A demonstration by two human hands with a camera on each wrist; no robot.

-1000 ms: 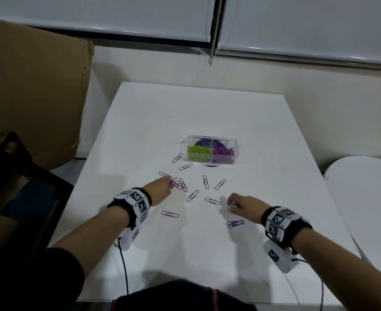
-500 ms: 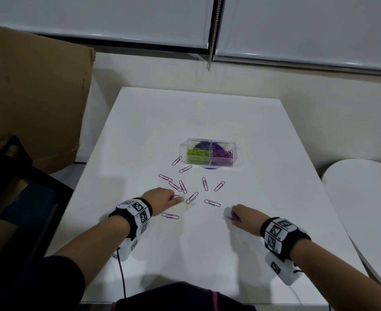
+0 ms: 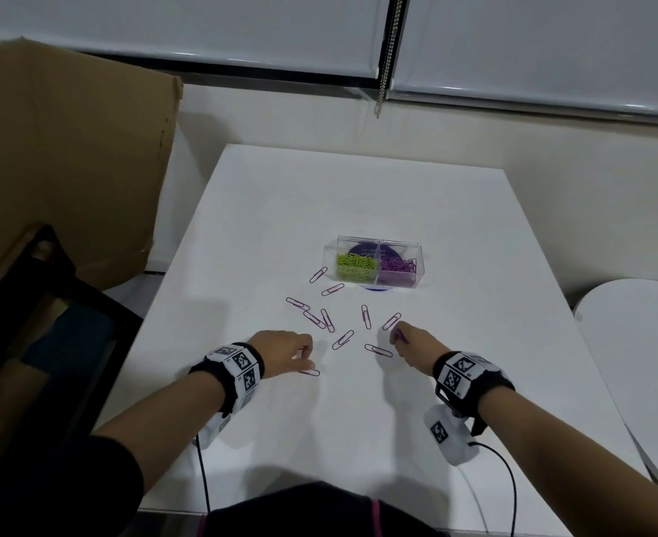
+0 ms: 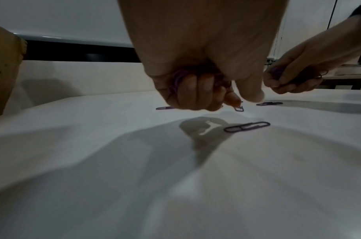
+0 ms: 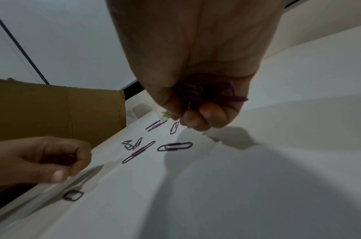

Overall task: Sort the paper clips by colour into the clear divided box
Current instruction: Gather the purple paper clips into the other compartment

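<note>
The clear divided box (image 3: 373, 242) stands mid-table, green clips (image 3: 354, 262) in its left cell and purple clips (image 3: 397, 265) in its right. Several loose purple clips (image 3: 342, 339) lie scattered on the white table (image 3: 319, 439) in front of it. My left hand (image 3: 300, 352) (image 4: 198, 90) curls around a bunch of purple clips, hovering over one clip (image 3: 308, 372) (image 4: 247, 127) on the table. My right hand (image 3: 401, 339) (image 5: 202, 111) grips another purple bunch (image 5: 208, 90) beside a loose clip (image 3: 378, 350) (image 5: 174, 146).
A big cardboard sheet (image 3: 60, 157) leans at the left, above a dark chair (image 3: 48, 304). A round white table (image 3: 637, 343) sits to the right. Window blinds with a bead chain (image 3: 385, 56) run along the back. Cables (image 3: 509, 482) trail from my wrist cameras.
My right hand picked up the clips near the front right and moved forward toward the scatter. My left hand drew back from the cluster to just above the nearest clip.
</note>
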